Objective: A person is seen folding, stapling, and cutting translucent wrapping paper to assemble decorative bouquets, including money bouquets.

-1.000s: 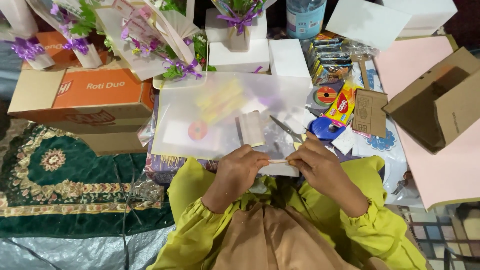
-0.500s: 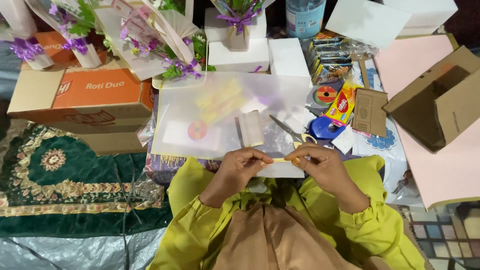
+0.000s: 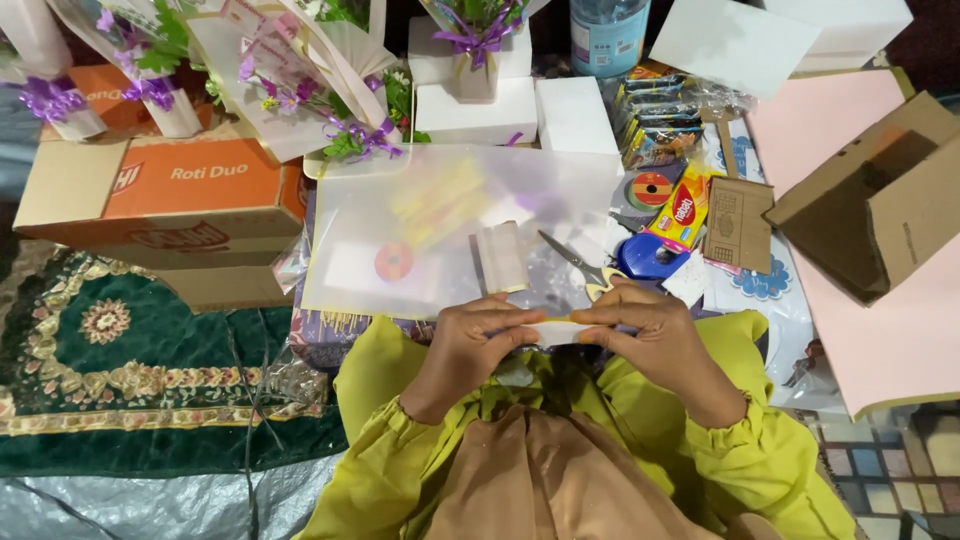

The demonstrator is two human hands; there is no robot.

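1. Pale strip (image 3: 560, 328): small, whitish-yellow, held level between both hands just above the lap, near the front edge of the translucent plastic sheet (image 3: 450, 230).
2. Left hand (image 3: 470, 345): fingers curled, pinching the strip's left end.
3. Right hand (image 3: 650, 335): fingers curled, pinching the strip's right end; fingertips of the two hands almost meet.
4. Orange-and-white cardboard box (image 3: 170, 190): left of the sheet, printed lid up.
5. White foam blocks (image 3: 575, 112): behind the sheet, rectangular.
6. Brown cardboard box (image 3: 880, 200): right, open, tipped on its side over pink paper (image 3: 880, 340).
7. Red-and-yellow packet (image 3: 682, 210): right of the sheet, beside a blue round item (image 3: 645, 258).
8. Scissors (image 3: 580, 265): on the sheet, handles partly behind the right hand.
9. Strip's material: hard to make out; its middle is mostly covered by fingers.
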